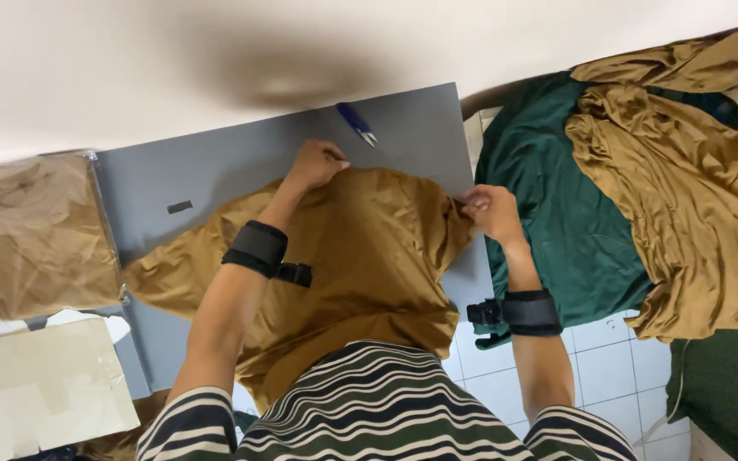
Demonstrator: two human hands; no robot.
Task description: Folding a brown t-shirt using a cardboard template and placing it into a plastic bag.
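Both hands are pinching the mustard garment (369,256) — left hand (318,164) at twelve o'clock, right hand (490,210) at two (spreading underway, wrinkles remaining).

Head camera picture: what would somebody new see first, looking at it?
First, the mustard-brown garment spread on the grey board in the middle, with the left hand pinching its top edge and the right hand gripping its right corner. Next, the heap of green and brown cloth on the right, and the small blue snips at the board's far edge.
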